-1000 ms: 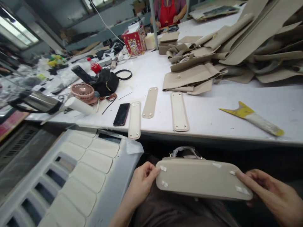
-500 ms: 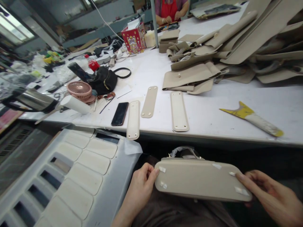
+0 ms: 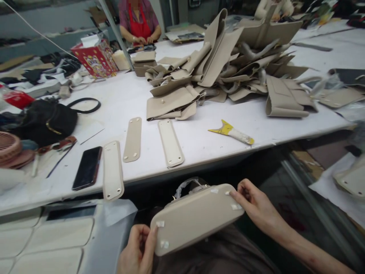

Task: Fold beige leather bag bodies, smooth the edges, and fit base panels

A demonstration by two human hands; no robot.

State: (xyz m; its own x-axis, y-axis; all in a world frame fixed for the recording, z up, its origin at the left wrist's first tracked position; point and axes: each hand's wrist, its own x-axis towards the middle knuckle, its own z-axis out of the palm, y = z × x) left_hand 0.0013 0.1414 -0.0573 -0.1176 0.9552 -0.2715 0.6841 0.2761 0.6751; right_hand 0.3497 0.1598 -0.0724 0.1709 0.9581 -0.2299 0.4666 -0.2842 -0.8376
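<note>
A beige handbag [image 3: 196,222] rests over my lap, its long rounded base facing me and tilted up to the right. Small whitish pieces stick to the base near its corners. My left hand [image 3: 139,245] grips the left end, thumb on the base and fingers curled behind. At the right end, my right hand [image 3: 252,199] is closed on the upper corner, its thumb by a white piece. Part of a plastic-wrapped handle shows behind the bag. Three long beige base panels, one of them a panel with corner studs [image 3: 132,140], lie on the table beyond.
A pile of beige bag parts [image 3: 228,68] covers the table's far middle. Nearer are a yellow-and-white flat tool [image 3: 232,132] and a black phone [image 3: 88,167]. Pale panels [image 3: 57,236] lie on a rack at lower left. A person in a red apron [image 3: 139,26] works across the table.
My view has swung to the right, so the table's things appear further left. The bag's right end has tipped upward, with both hands still holding it.
</note>
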